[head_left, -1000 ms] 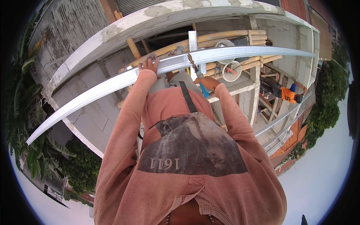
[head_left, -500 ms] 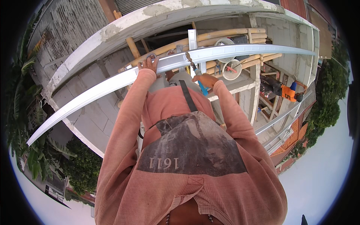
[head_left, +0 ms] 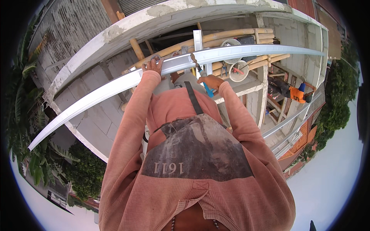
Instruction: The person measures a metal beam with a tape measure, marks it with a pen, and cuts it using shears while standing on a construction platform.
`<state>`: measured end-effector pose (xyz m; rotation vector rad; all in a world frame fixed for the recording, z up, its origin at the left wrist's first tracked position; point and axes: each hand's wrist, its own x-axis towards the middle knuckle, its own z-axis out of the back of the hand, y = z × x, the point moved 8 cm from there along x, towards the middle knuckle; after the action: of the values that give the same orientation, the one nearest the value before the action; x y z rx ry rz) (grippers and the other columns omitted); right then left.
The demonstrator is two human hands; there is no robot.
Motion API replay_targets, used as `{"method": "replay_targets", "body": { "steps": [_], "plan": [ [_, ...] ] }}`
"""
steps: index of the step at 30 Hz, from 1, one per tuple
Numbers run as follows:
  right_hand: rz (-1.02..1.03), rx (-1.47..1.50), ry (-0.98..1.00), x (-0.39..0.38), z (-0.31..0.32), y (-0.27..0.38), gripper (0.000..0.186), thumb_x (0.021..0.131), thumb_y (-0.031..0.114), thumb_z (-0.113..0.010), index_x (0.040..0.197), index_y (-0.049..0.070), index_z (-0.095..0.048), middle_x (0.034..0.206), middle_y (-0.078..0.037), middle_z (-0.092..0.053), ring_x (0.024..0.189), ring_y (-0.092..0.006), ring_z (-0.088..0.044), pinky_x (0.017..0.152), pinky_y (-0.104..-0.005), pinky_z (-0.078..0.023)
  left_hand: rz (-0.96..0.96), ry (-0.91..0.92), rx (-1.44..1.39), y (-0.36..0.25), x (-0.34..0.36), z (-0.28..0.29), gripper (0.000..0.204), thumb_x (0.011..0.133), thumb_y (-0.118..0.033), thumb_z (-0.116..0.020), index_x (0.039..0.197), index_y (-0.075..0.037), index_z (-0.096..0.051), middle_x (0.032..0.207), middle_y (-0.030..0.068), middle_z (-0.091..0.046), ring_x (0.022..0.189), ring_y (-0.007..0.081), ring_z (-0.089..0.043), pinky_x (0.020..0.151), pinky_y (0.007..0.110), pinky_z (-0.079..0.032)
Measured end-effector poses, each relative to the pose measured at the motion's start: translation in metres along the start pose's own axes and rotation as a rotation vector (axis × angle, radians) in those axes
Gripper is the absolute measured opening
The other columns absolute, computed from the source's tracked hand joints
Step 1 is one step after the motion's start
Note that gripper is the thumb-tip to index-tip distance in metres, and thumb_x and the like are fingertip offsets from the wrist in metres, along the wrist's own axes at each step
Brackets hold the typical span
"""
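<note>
A long, silvery metal channel [head_left: 108,89] stretches across in front of me; the fisheye view bends it. My left hand [head_left: 152,64] is closed over its edge, left of the middle, with the fingers curled on top. In my right hand [head_left: 211,81] are blue-handled tin snips [head_left: 199,67], their jaws up against the channel's near edge. The fingers are wrapped round the handles. A short upright metal piece [head_left: 197,40] meets the channel just beyond the jaws. How far the jaws bite into the metal is too small to tell.
Bamboo poles [head_left: 223,36] lie behind the channel. A white bucket [head_left: 238,72] with tools and another bucket [head_left: 231,43] stand to the right. Grey block walls [head_left: 92,111] drop away below. A person in orange [head_left: 296,94] works at far right. Concrete ledge [head_left: 150,17] curves beyond.
Both hands, the snips and the channel stay almost in place. At far right, the person in orange has shifted slightly.
</note>
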<state>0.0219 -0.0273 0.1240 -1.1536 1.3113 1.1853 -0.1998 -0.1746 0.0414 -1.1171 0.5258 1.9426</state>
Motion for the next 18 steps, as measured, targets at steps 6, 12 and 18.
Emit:
{"method": "replay_targets", "body": {
  "steps": [6, 12, 18],
  "plan": [
    [0.041, -0.016, -0.033, -0.0057, -0.0013, 0.0051, 0.060, 0.083, 0.046, -0.058, 0.127, 0.004, -0.063, 0.128, -0.024, -0.059, 0.104, -0.0365, -0.062, 0.084, -0.0457, -0.052, 0.005, 0.006, 0.022, 0.0014, 0.0008, -0.0025, 0.108, 0.078, -0.054, -0.078, 0.157, -0.032, -0.009, 0.152, 0.0109, -0.034, 0.144, 0.0326, -0.032, 0.116, 0.059, -0.025],
    [-0.001, 0.017, -0.035, -0.0010, -0.0012, -0.0006, 0.061, 0.082, 0.046, -0.059, 0.126, 0.003, -0.062, 0.127, -0.023, -0.060, 0.102, -0.0353, -0.062, 0.082, -0.0467, -0.052, 0.002, 0.005, 0.010, 0.0004, -0.0006, 0.0002, 0.108, 0.078, -0.054, -0.078, 0.158, -0.034, -0.008, 0.153, 0.0111, -0.034, 0.144, 0.0327, -0.031, 0.116, 0.060, -0.024],
    [0.018, 0.013, -0.035, 0.0014, -0.0011, -0.0016, 0.063, 0.081, 0.046, -0.059, 0.127, 0.003, -0.061, 0.126, -0.023, -0.059, 0.102, -0.0361, -0.061, 0.080, -0.0488, -0.052, 0.006, 0.000, 0.009, 0.0006, -0.0003, -0.0001, 0.108, 0.077, -0.054, -0.079, 0.157, -0.034, -0.009, 0.153, 0.0110, -0.034, 0.145, 0.0326, -0.031, 0.116, 0.060, -0.024]
  ]
}}
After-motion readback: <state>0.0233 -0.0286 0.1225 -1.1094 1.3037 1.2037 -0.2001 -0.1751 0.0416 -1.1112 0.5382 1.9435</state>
